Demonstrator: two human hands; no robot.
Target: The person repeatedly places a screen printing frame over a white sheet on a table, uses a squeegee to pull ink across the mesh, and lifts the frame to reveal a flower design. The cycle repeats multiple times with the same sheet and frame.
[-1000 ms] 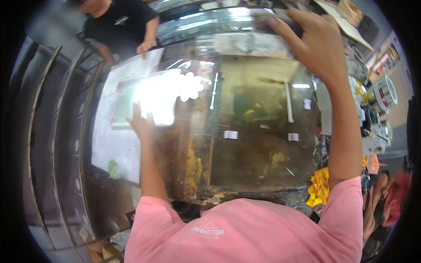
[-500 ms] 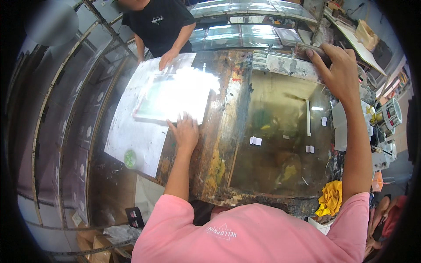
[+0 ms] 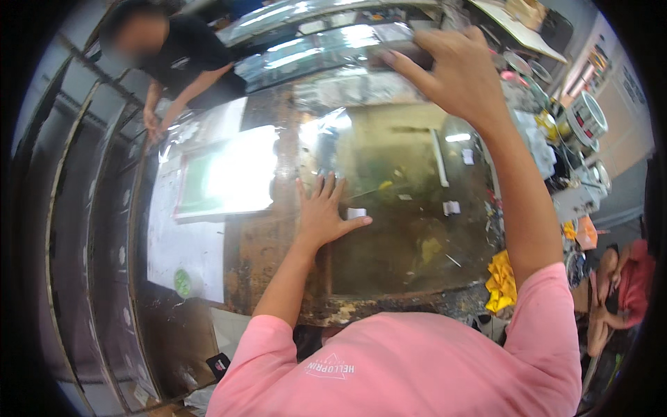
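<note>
My left hand (image 3: 324,215) lies with spread fingers over the left edge of the glass plate (image 3: 389,257), its thumb beside a small white tab (image 3: 356,213). A shiny patch like clear film (image 3: 326,135) shows just beyond its fingertips. My right hand (image 3: 455,73) is raised at the far side, its fingers curled round a dark brown bar (image 3: 415,57) whose kind I cannot make out. Left of my left hand, a pale green, glaring flat panel (image 3: 201,184) rests on a white sheet (image 3: 163,243).
A co-worker in black (image 3: 187,66) stands at the table's far left. A round green-and-white lid (image 3: 183,283) lies on the sheet. A yellow cloth (image 3: 501,281) sits at the near right edge. Pots (image 3: 583,118) stand right, racks (image 3: 83,181) left. Someone sits (image 3: 629,285) far right.
My left hand has left the panel's edge and moved right onto the glass. My right hand still grips the bar. The co-worker's hands have shifted to the sheet's far left edge. My view has turned.
</note>
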